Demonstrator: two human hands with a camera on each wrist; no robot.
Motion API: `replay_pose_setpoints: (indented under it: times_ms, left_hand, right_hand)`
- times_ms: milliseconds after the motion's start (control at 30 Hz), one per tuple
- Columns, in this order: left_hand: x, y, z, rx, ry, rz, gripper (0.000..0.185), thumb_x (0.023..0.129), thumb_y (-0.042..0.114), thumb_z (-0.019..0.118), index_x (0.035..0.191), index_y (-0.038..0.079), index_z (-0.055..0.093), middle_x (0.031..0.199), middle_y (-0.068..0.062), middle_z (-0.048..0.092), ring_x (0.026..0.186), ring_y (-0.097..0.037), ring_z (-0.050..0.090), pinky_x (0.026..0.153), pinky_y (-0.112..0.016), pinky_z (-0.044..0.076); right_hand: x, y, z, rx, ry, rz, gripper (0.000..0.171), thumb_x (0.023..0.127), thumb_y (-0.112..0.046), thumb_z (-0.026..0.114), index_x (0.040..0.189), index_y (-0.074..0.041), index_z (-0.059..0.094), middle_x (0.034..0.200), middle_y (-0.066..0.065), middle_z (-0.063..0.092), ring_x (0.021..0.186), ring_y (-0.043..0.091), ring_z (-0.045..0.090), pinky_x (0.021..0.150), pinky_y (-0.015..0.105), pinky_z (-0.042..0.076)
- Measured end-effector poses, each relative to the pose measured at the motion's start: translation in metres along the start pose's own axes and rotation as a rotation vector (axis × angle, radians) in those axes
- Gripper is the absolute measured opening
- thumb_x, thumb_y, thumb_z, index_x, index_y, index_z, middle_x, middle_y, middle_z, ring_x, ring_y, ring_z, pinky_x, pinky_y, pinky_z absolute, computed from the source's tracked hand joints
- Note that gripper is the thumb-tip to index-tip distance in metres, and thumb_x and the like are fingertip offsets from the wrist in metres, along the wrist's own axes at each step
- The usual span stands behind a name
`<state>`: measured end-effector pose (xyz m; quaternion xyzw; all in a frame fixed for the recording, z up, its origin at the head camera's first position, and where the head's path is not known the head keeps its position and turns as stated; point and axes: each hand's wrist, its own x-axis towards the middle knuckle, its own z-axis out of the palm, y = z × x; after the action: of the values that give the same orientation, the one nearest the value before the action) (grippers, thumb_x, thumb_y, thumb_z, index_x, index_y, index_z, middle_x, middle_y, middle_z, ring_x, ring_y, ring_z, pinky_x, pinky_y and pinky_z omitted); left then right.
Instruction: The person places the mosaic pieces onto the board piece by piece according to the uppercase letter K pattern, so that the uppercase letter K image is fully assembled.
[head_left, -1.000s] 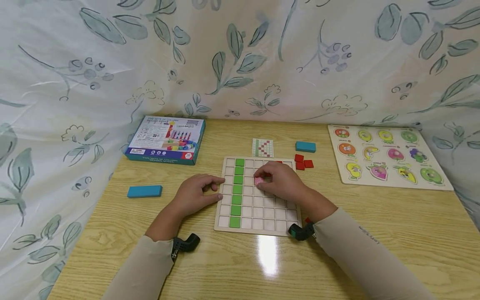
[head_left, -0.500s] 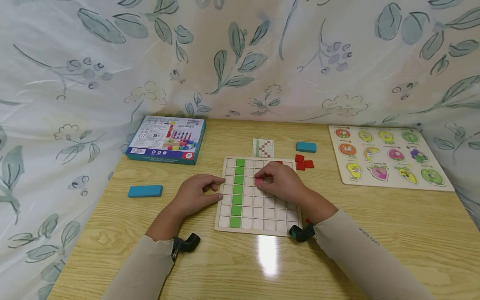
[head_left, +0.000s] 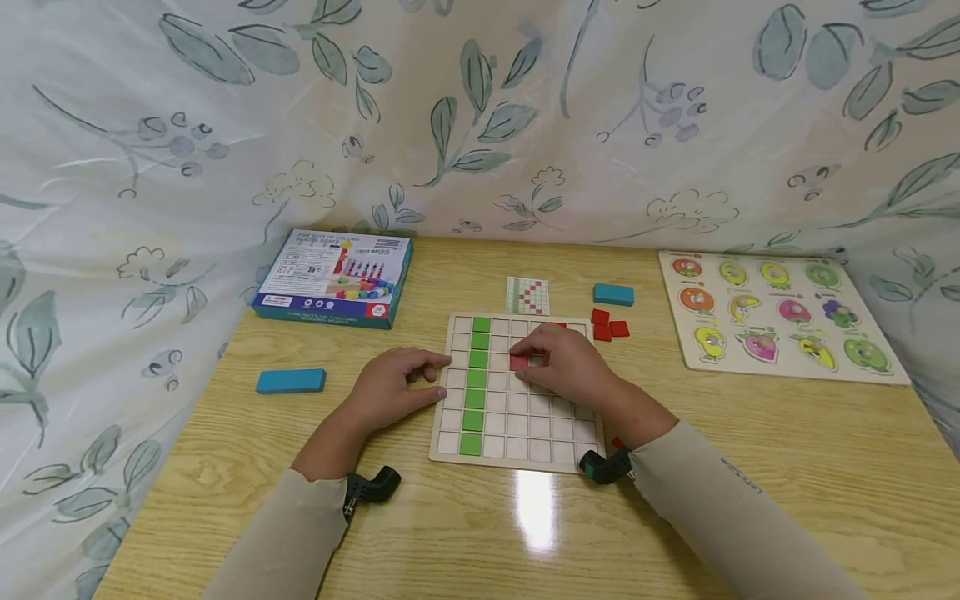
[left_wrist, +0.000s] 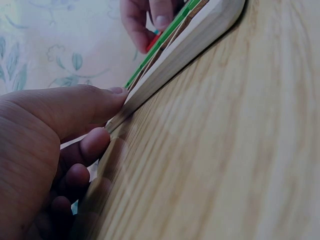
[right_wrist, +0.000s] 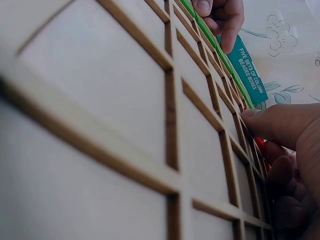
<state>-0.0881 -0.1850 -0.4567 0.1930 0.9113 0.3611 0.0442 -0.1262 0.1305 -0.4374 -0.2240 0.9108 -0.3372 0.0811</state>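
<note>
A person's right hand (head_left: 566, 362) pinches a small red tile (head_left: 518, 362) between thumb and fingertips over the wooden grid board (head_left: 517, 450) at the centre of the frame, the tile sitting at a cell in the board's upper middle rows; the left hand (head_left: 393, 387) rests against the board's left edge, fingers loosely curled with the thumb tip on the rim, pressing rather than clasping it. The tile looks like painted wood: light, stiff, smooth-faced and thin, so it probably slides easily and is best taken by its opposite side edges with fingertips, as the grip here does. The board looks rigid and flat, likely to skate on the glossy bench (head_left: 480, 533) unless steadied at its rim.

By count: one grid board, seven cells deep, carrying one full column of seven green tiles (head_left: 475, 379) near its left side. One red tile in hand, three loose red tiles (head_left: 607, 325) clustered just right of the board's top corner, part of another red piece showing behind the right hand, and a red scrap by the right wrist too hidden to identify. Two blue blocks: one (head_left: 290, 381) at mid-left, one (head_left: 613, 293) above the red cluster. One pattern card (head_left: 527, 295) above the board, one game box (head_left: 333, 277) at upper left, one fruit peg puzzle (head_left: 780, 317) at right with twelve pieces
</note>
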Motion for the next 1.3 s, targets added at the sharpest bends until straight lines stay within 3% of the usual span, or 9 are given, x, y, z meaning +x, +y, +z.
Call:
replay_pose_setpoints:
  times_ms: [633,967,1300]
  left_hand:
    - [0.0,0.001,0.0,-0.006,-0.008,0.0,0.041,0.094,0.027,0.084,0.133,0.02,0.076,0.097,0.012,0.064,0.088,-0.017,0.054,0.082,-0.04,0.042]
    - [0.0,0.0,0.0,0.0,-0.011,-0.01,0.041,0.094,0.027,0.085,0.134,0.021,0.076,0.097,0.012,0.064,0.09,-0.017,0.054,0.083,-0.04,0.043]
    - [0.001,0.0,-0.001,0.003,-0.009,0.002,0.042,0.094,0.027,0.084,0.134,0.02,0.076,0.097,0.012,0.063,0.087,-0.017,0.053,0.081,-0.039,0.042]
  right_hand:
    - [-0.002,0.0,0.0,0.016,-0.008,0.038,0.032,0.092,-0.021,0.087,0.123,-0.019,0.082,0.11,-0.005,0.066,0.089,0.019,0.057,0.078,0.035,0.05]
    - [-0.006,-0.001,-0.004,0.041,0.012,0.011,0.032,0.092,-0.021,0.087,0.122,-0.017,0.081,0.116,-0.003,0.069,0.087,0.019,0.057,0.077,0.036,0.051]
    - [-0.019,0.002,-0.011,0.058,0.054,-0.001,0.031,0.091,-0.02,0.088,0.121,-0.016,0.08,0.105,0.0,0.068,0.086,0.021,0.056,0.073,0.035,0.049]
